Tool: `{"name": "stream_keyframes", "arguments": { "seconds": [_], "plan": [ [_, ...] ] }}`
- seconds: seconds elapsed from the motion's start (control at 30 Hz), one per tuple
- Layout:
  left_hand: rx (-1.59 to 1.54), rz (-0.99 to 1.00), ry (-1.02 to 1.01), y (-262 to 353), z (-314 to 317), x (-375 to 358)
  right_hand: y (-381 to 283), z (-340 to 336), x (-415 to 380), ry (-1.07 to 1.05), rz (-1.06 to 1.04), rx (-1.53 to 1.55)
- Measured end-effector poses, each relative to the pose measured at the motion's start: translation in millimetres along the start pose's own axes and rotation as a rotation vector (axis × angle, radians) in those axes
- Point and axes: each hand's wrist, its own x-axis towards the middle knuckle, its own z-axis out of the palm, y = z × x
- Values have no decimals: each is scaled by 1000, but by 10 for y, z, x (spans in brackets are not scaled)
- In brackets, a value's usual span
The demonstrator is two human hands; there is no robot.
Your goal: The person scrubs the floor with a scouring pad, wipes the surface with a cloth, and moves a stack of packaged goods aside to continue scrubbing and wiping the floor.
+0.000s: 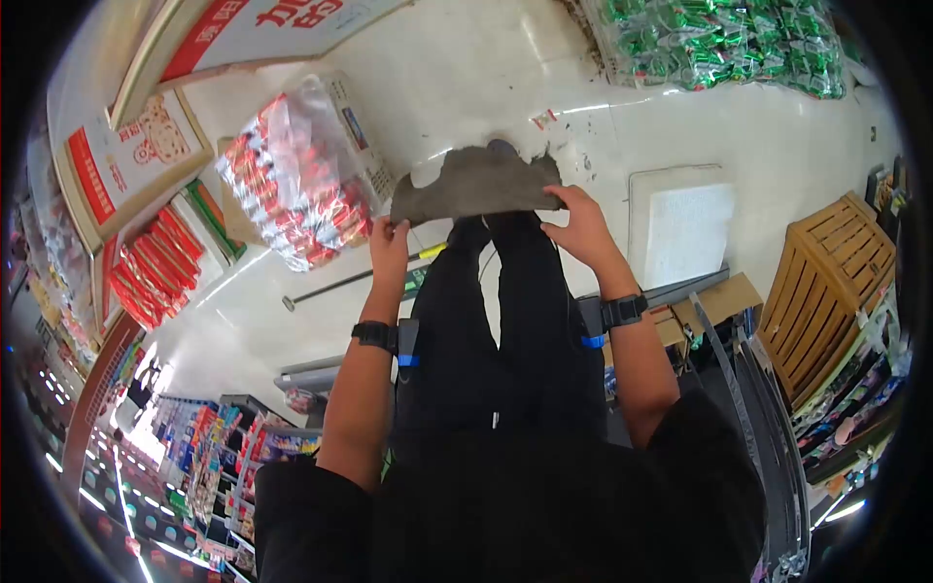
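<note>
A grey-brown cloth (476, 185) with an uneven far edge is stretched out in front of my legs, above the floor. My left hand (391, 245) pinches its near left corner between thumb and fingers. At the opposite corner, my right hand (581, 228) grips the cloth, fingers on top and thumb at the near edge. Beyond my left hand, a long pole (340, 286) with a yellow section lies across the floor and passes partly behind my forearm and legs.
Plastic-wrapped red packs (301, 185) stand at the left, near red-and-white cartons (131, 146). Wrapped green bottles (724, 44) sit at the far right. A white panel (688, 233) lies on the floor, and a slatted wooden crate (826, 282) stands at the right.
</note>
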Motion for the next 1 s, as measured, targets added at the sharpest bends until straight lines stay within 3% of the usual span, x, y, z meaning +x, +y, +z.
{"name": "stream_keyframes", "arguments": {
  "seconds": [0.07,0.2,0.27,0.3,0.4,0.47,0.53,0.6,0.67,0.8,1.0],
  "plan": [
    [0,143,-41,14,137,138,117,-41,131,30,-8,-42],
    [112,216,-50,264,349,289,323,-86,639,34,-59,-288],
    [784,625,-189,393,364,388,277,-121,930,41,-74,-445],
    [862,544,-259,321,385,544,260,-136,1078,88,-138,-470],
    [708,450,-225,229,486,1027,225,-197,1529,176,-332,-510],
    [637,544,-131,236,546,1334,233,-218,1828,140,-289,-489],
    [652,656,98,482,578,1508,296,-238,2083,121,-353,-366],
    [589,713,134,618,547,1707,272,-264,2302,115,-323,-321],
    [597,803,212,730,497,1820,228,-283,2426,110,-470,-413],
    [674,796,92,574,508,2157,490,-81,2621,94,-560,-585],
    [740,837,-62,-350,773,2847,1525,642,2853,93,-540,-607]
  ]
}}
